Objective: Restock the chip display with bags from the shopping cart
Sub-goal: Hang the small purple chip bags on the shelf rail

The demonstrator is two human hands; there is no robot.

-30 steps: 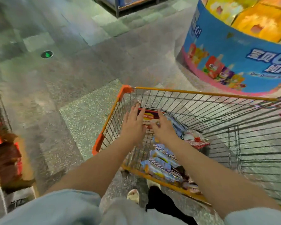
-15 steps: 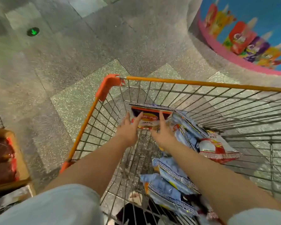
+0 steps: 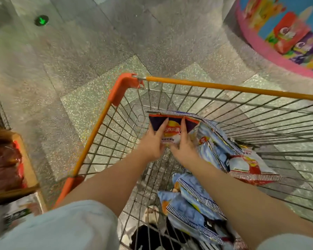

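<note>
A dark blue and red chip bag [image 3: 172, 130] stands upright inside the wire shopping cart [image 3: 197, 85], near its far left corner. My left hand [image 3: 152, 143] holds the bag's left side and my right hand [image 3: 183, 146] holds its right side, fingers laid up its front. Several light blue chip bags [image 3: 192, 204] lie along the cart's floor. A red and white bag [image 3: 249, 166] lies at the right. The chip display [image 3: 5, 165] with red bags shows at the left edge.
A round blue and pink promotional stand [image 3: 287, 42] rises at the top right, just beyond the cart. Speckled grey floor tiles [image 3: 79, 60] spread to the left and ahead, with a green floor marker [image 3: 41, 20]. My foot shows through the cart's mesh.
My view has tipped further down into the cart. Both hands have closed in on the dark blue bag and raised it a little against the cart's front.
</note>
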